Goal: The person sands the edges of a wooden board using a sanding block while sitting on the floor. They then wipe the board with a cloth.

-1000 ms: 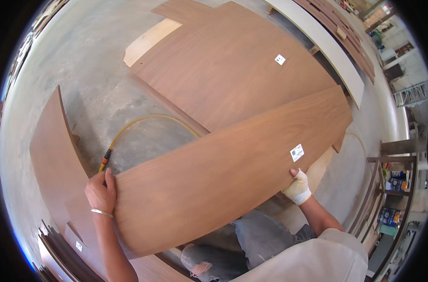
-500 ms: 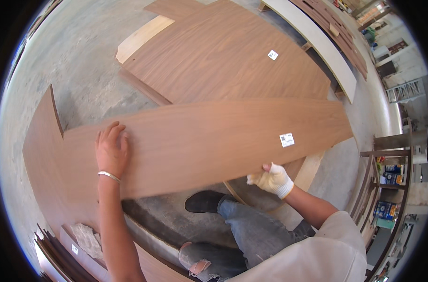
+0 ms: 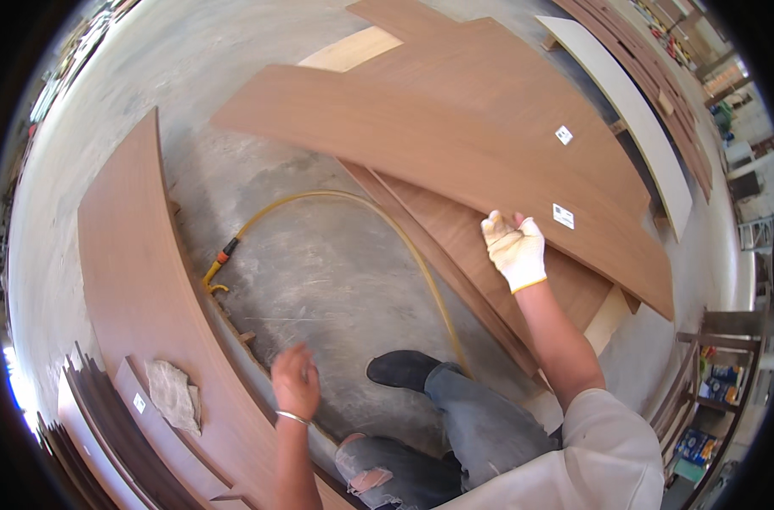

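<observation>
A long brown wood-grain panel with a white label lies slanted across a larger wood-grain panel on the floor. At its near edge, my right hand, in a white fingerless glove, has its fingers bent around the edge, close to the label. My left hand, bare and with a bracelet at the wrist, hangs over the concrete floor. Its fingers are somewhat blurred but look apart, with nothing in them. To its left stretches another long wood-grain board.
A yellow hose curves over the floor, ending at an air gun. A crumpled cloth rests on boards at lower left, beside dark strips. A pale board stands far right; a shelf rack is at right.
The panel's left end has swung away from me onto the far panel, uncovering floor and hose. My left hand has let go and come back; my right hand has moved farther out with the panel.
</observation>
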Tool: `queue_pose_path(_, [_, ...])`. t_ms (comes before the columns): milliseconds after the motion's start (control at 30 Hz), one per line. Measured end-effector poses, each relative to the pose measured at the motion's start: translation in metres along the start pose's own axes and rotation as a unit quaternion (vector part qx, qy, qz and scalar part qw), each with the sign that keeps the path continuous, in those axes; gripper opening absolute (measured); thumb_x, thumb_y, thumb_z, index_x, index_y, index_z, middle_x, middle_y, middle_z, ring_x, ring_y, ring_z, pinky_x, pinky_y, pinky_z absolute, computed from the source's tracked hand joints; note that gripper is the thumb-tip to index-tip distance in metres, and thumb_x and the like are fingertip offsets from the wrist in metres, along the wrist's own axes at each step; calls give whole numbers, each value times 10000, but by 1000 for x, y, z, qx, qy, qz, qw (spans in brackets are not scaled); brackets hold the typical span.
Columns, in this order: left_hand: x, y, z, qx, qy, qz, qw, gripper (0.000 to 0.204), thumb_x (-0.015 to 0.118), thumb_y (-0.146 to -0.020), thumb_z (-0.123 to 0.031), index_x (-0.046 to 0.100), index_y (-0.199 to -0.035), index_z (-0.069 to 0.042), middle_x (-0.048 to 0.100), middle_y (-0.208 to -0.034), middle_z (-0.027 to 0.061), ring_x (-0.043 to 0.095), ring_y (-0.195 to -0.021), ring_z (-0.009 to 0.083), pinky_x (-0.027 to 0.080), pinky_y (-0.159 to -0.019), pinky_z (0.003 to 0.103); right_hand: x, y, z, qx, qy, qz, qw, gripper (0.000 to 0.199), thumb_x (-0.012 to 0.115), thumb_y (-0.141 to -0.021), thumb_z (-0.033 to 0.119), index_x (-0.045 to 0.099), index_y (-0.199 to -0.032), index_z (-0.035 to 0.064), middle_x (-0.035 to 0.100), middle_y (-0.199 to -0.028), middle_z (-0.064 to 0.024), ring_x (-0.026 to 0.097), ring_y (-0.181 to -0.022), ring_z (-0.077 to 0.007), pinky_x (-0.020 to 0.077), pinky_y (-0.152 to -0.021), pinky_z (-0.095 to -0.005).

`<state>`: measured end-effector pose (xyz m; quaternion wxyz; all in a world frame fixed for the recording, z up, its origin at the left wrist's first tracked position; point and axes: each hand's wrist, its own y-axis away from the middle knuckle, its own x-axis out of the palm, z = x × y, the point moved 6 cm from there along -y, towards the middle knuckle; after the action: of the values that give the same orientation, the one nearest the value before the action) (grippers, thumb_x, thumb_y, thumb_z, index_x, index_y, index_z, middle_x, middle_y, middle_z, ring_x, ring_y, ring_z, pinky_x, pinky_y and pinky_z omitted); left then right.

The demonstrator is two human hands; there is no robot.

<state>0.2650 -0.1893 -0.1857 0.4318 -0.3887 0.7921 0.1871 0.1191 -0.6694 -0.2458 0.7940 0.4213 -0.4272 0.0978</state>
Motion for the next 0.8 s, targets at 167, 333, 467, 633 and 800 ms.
queue_pose_path(167, [22,73,15,-96,16,35,995,172,680,-855,6,743,-1011,-34,736,-1193,177,666,-1166,391,502,-1051,499,27,-67,18,-46,-23,15,999,343,467,-1110,340,339,-1386,182,627,-1234,-310,727,-1002,-475,568,-989,-675])
queue_pose_path(333, [-4,116,11,-108,-46,-1,993,179,687,-840,18,742,-999,-42,738,-1187,148,604,-1269,415,432,-1128,557,55,-116,56,-66,-42,50,996,380,385,-1125,440,319,-1439,236,618,-1282,-338,715,-1042,-508,551,-1007,-703])
queue_pose_path(467, [-26,136,-8,-135,-45,-36,989,225,649,-820,38,721,-1018,-41,708,-1259,129,497,-1392,459,297,-1229,657,60,-139,90,-95,-18,2,995,462,354,-1138,441,495,-1343,51,643,-1316,-263,689,-1150,-442,565,-1027,-624])
queue_pose_path(633, [-50,185,-6,-226,-129,-98,961,330,615,-810,35,695,-1122,-38,622,-1443,181,396,-1479,499,263,-1255,632,41,-89,68,44,321,57,944,311,511,-1085,326,648,-1178,63,723,-1139,-158,695,-1052,-331,580,-866,-556])
queue_pose_path(800, [-34,217,-4,-315,-160,-99,930,653,645,-808,-40,533,-1451,-35,365,-1649,267,272,-1555,493,202,-1288,608,59,14,-28,-40,650,172,739,313,500,-980,68,651,-1247,9,721,-1105,-150,710,-896,-244,600,-753,-366])
